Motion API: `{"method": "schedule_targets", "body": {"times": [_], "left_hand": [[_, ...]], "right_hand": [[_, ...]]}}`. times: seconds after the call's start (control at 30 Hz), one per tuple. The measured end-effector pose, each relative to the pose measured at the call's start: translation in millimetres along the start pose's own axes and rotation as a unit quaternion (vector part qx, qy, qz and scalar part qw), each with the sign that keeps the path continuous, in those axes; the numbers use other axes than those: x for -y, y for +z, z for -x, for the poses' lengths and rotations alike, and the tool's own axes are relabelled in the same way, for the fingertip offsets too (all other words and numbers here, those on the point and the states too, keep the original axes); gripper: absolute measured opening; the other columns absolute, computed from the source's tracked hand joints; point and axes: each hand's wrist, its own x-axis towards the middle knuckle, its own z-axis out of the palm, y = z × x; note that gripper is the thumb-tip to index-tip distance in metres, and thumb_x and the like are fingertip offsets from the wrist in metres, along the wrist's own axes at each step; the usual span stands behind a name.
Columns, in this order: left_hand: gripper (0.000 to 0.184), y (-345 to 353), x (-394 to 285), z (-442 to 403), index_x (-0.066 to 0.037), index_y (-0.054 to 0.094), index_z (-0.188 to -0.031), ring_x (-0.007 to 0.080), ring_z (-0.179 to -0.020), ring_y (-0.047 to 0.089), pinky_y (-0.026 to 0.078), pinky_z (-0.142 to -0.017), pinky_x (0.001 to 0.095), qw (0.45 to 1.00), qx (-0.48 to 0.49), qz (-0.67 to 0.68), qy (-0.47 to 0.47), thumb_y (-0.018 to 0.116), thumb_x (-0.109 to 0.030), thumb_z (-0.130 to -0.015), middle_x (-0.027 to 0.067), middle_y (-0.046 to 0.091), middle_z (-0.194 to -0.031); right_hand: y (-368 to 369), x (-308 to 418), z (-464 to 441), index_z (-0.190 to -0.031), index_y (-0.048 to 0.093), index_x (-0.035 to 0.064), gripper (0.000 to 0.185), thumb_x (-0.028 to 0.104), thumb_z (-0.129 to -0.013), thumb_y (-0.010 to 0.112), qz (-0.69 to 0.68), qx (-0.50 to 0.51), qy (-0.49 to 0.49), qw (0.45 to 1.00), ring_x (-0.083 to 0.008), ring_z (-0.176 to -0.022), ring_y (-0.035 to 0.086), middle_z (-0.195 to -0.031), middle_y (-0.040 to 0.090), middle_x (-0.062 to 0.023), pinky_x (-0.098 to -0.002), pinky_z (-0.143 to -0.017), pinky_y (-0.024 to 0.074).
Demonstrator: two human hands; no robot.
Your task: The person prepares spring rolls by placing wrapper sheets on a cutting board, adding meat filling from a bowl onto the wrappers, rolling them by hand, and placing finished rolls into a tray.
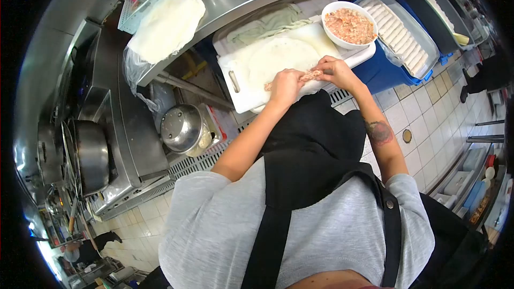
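Note:
A thin round wrapper lies flat on the white cutting board. At the board's near edge, my left hand and my right hand pinch a strip of pinkish filling between them. The fingers of both hands are closed on it, over the wrapper's near side. Beyond my right hand stands a white bowl of chopped orange-pink filling. Right of the bowl, a clear container holds several pale rolls in rows. A crumpled greenish cloth lies behind the wrapper.
A stack of wrappers rests on the steel counter at upper left, beside a basket. Below it sit a metal pot and a stove with a large pot. Other people are partly visible at the far right and lower left.

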Motion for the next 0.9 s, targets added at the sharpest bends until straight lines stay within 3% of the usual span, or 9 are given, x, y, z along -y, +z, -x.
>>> {"method": "schedule_targets", "body": {"times": [0.17, 0.2, 0.33, 0.5, 0.57, 0.6, 0.7, 0.8, 0.9], "left_hand": [[0.021, -33.3, 23.9, 25.5, -0.008, 0.077, -0.096, 0.0270, -0.080, 0.069, 0.043, -0.105, 0.0466, 0.999, 0.021, -0.012, -0.043, 0.078, -0.012, -0.076, 0.0100, 0.074, -0.092], [0.019, -36.9, 26.9, 27.1, -0.009, 0.077, -0.096, 0.0256, -0.078, 0.069, 0.032, -0.113, 0.0531, 0.997, 0.031, 0.015, -0.062, 0.078, -0.014, -0.077, 0.0096, 0.074, -0.092], [0.022, -39.6, 28.0, 31.3, -0.007, 0.077, -0.098, 0.0220, -0.078, 0.070, 0.048, -0.098, 0.0411, 0.997, 0.005, 0.028, -0.065, 0.079, -0.012, -0.077, 0.0100, 0.075, -0.090], [0.022, -41.7, 36.6, 38.8, -0.003, 0.077, -0.097, 0.0176, -0.082, 0.070, 0.055, -0.074, 0.0270, 0.980, -0.034, 0.136, -0.144, 0.081, -0.008, -0.076, 0.0120, 0.075, -0.092], [0.019, -43.9, 36.2, 37.5, -0.004, 0.077, -0.093, 0.0200, -0.080, 0.069, 0.055, -0.074, 0.0296, 0.978, -0.035, 0.138, -0.155, 0.081, -0.009, -0.075, 0.0119, 0.075, -0.091], [0.018, -44.3, 35.9, 35.5, -0.004, 0.078, -0.091, 0.0211, -0.079, 0.069, 0.055, -0.073, 0.0309, 0.976, -0.037, 0.140, -0.159, 0.081, -0.009, -0.074, 0.0118, 0.075, -0.091], [0.018, -39.0, 39.0, 38.0, -0.003, 0.078, -0.091, 0.0200, -0.081, 0.069, 0.056, -0.074, 0.0303, 0.981, -0.067, 0.133, -0.125, 0.081, -0.007, -0.074, 0.0119, 0.075, -0.092], [0.017, -44.7, 41.6, 41.0, -0.001, 0.077, -0.091, 0.0191, -0.082, 0.070, 0.056, -0.078, 0.0294, 0.973, -0.057, 0.180, -0.133, 0.080, -0.003, -0.075, 0.0123, 0.075, -0.093], [0.016, -55.8, 50.3, 40.1, 0.000, 0.077, -0.092, 0.0173, -0.084, 0.070, 0.056, -0.080, 0.0279, 0.964, -0.032, 0.223, -0.140, 0.079, 0.000, -0.076, 0.0121, 0.075, -0.095]], "right_hand": [[-9.4, 24.3, -1.9, -0.111, 0.073, 0.0079, 0.046, 0.014, -0.067, 0.084, 0.071, -0.004, 0.006, 0.997, -0.0281, -0.085, 0.065, -0.092, 0.067, -0.0090, -0.0379, -0.079, 0.0520], [-7.9, 27.5, -3.4, -0.112, 0.072, 0.0081, 0.047, 0.015, -0.067, 0.084, 0.087, -0.002, 0.010, 0.996, -0.0284, -0.086, 0.065, -0.092, 0.067, -0.0090, -0.0379, -0.079, 0.0521], [10.6, 26.0, -14.2, -0.109, 0.072, 0.0043, 0.042, 0.011, -0.069, 0.082, 0.125, 0.031, -0.074, 0.989, -0.0293, -0.090, 0.066, -0.097, 0.069, -0.0111, -0.0381, -0.081, 0.0527], [7.9, 11.0, -9.7, -0.108, 0.073, 0.0037, 0.035, 0.006, -0.073, 0.078, -0.013, 0.011, -0.026, 1.000, -0.0257, -0.089, 0.067, -0.099, 0.070, -0.0099, -0.0348, -0.082, 0.0528], [4.8, 16.5, -6.3, -0.105, 0.074, 0.0039, 0.032, 0.008, -0.074, 0.079, -0.052, -0.008, 0.003, 0.999, -0.0245, -0.089, 0.067, -0.102, 0.071, -0.0091, -0.0342, -0.082, 0.0526], [-0.2, 25.5, -4.5, -0.102, 0.074, 0.0018, 0.025, 0.003, -0.077, 0.077, -0.108, -0.025, 0.053, 0.992, -0.0189, -0.088, 0.067, -0.098, 0.070, -0.0087, -0.0313, -0.080, 0.0529], [3.0, 3.9, -1.1, -0.095, 0.075, 0.0021, 0.019, 0.004, -0.076, 0.078, -0.190, -0.076, 0.072, 0.976, -0.0179, -0.084, 0.066, -0.093, 0.072, -0.0085, -0.0313, -0.078, 0.0531], [4.4, -0.4, 1.8, -0.086, 0.074, 0.0010, 0.011, 0.003, -0.076, 0.078, -0.125, -0.061, 0.029, 0.990, -0.0155, -0.081, 0.066, -0.088, 0.071, -0.0070, -0.0297, -0.077, 0.0533], [4.3, -1.3, -2.1, -0.080, 0.071, -0.0012, 0.006, 0.002, -0.079, 0.076, -0.143, -0.046, 0.076, 0.986, -0.0136, -0.080, 0.065, -0.086, 0.070, -0.0047, -0.0286, -0.078, 0.0529]]}}
